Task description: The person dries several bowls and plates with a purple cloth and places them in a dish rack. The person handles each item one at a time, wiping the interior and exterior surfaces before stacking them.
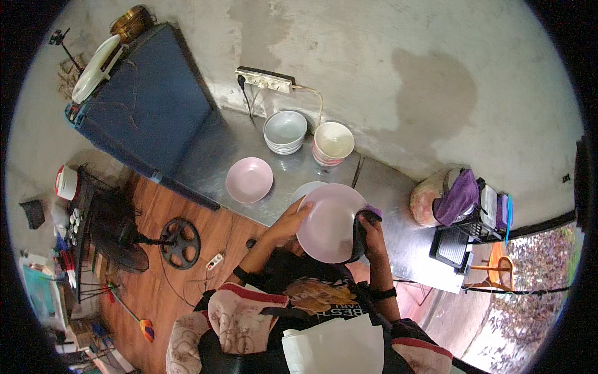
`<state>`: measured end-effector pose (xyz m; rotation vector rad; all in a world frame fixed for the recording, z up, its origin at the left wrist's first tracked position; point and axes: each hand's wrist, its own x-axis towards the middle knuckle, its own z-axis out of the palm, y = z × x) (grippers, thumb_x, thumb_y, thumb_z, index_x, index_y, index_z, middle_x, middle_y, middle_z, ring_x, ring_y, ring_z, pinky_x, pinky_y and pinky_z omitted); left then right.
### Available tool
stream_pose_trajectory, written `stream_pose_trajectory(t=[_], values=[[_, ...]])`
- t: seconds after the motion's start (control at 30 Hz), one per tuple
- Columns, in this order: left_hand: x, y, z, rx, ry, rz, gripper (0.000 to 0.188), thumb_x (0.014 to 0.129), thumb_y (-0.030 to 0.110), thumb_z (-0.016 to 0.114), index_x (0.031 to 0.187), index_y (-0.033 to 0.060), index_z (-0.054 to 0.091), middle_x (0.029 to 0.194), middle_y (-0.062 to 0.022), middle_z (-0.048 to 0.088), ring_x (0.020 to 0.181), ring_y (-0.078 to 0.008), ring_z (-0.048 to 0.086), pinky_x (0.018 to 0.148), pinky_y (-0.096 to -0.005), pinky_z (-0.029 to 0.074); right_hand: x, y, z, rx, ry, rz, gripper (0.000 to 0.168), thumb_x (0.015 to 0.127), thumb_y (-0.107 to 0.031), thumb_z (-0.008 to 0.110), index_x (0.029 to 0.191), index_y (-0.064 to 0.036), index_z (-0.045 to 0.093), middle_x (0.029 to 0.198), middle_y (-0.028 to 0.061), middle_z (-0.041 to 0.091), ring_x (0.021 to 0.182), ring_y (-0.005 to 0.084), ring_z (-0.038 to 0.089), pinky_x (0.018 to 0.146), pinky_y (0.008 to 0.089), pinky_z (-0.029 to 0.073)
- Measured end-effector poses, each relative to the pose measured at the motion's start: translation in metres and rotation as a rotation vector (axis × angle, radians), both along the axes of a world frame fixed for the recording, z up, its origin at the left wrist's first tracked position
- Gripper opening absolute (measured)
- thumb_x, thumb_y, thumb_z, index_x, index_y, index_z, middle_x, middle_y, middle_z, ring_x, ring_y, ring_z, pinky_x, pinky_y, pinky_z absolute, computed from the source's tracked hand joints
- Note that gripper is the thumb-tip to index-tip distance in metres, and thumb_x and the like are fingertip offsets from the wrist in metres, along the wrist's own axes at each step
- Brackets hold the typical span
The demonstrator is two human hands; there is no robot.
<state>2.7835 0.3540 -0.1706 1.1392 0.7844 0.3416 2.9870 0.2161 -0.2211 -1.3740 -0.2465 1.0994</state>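
Note:
Up off the metal counter (280,215), my left hand (290,219) grips the left rim of a pink plate (327,219). My right hand (372,235) holds a dark cloth with a purple edge (359,236) against the plate's right rim. Partly hidden behind the plate, a pale plate (306,189) lies on the counter. To its left rests a pink shallow bowl or plate (250,180). Nearer the wall stand a stack of pale grey-blue bowls (285,132) and a stack of cream and pink bowls (333,144).
A blue panel or box (145,103) stands at the counter's left end. A power strip (266,80) hangs on the wall. At the right are a black dish rack (467,229) and a purple cloth (458,198). A black fan (126,233) stands on the wooden floor.

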Motion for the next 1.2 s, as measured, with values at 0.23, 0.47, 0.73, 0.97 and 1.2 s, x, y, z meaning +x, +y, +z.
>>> stream_pose_trajectory(t=[0.23,0.47,0.73,0.97,1.2], values=[[-0.001,-0.004,0.008,0.381,-0.099,0.199,0.039,0.099,0.026,0.041,0.128,0.0013,0.048,0.114,-0.0103,0.058,0.103,-0.0176,0.054,0.093,-0.0304,0.04,-0.01,0.017,0.009,0.059,0.225,0.063,0.024,0.081,-0.01,0.066,0.104,-0.006,0.057,0.083,0.0033,0.062,0.067,0.0188,0.062,0.057,0.0304,0.052],[0.009,-0.008,0.049,0.753,-0.119,0.448,0.038,0.097,0.02,0.043,0.13,0.0008,0.047,0.117,-0.0149,0.059,0.108,-0.0189,0.054,0.095,-0.0308,0.039,-0.041,0.055,0.033,0.145,0.679,0.191,0.027,0.087,-0.022,0.063,0.109,-0.007,0.059,0.097,0.0061,0.066,0.084,0.023,0.065,0.075,0.0394,0.054],[-0.01,0.004,0.052,0.829,0.004,0.244,0.041,0.093,0.02,0.048,0.131,0.0061,0.048,0.116,-0.0191,0.061,0.107,-0.0255,0.06,0.091,-0.0344,0.044,-0.01,0.058,-0.001,0.137,0.23,0.488,0.033,0.084,-0.018,0.068,0.112,-0.004,0.058,0.107,0.0074,0.064,0.098,0.0205,0.061,0.087,0.0356,0.049],[0.001,-0.007,0.073,1.109,0.37,-0.381,0.042,0.087,0.027,0.051,0.128,0.019,0.052,0.09,-0.0181,0.065,0.08,-0.0395,0.062,0.071,-0.046,0.048,0.017,0.082,0.063,0.557,-1.222,0.887,0.035,0.08,-0.023,0.067,0.11,-0.007,0.061,0.107,0.0124,0.063,0.1,0.0292,0.06,0.088,0.035,0.047],[-0.01,0.008,0.081,0.963,0.144,0.049,0.037,0.091,0.025,0.051,0.126,0.0142,0.056,0.092,-0.0161,0.067,0.082,-0.0264,0.067,0.076,-0.0326,0.049,0.018,0.086,0.068,0.414,-0.359,0.495,0.03,0.082,-0.022,0.067,0.108,-0.008,0.061,0.098,0.0057,0.065,0.089,0.0247,0.064,0.074,0.034,0.052]])
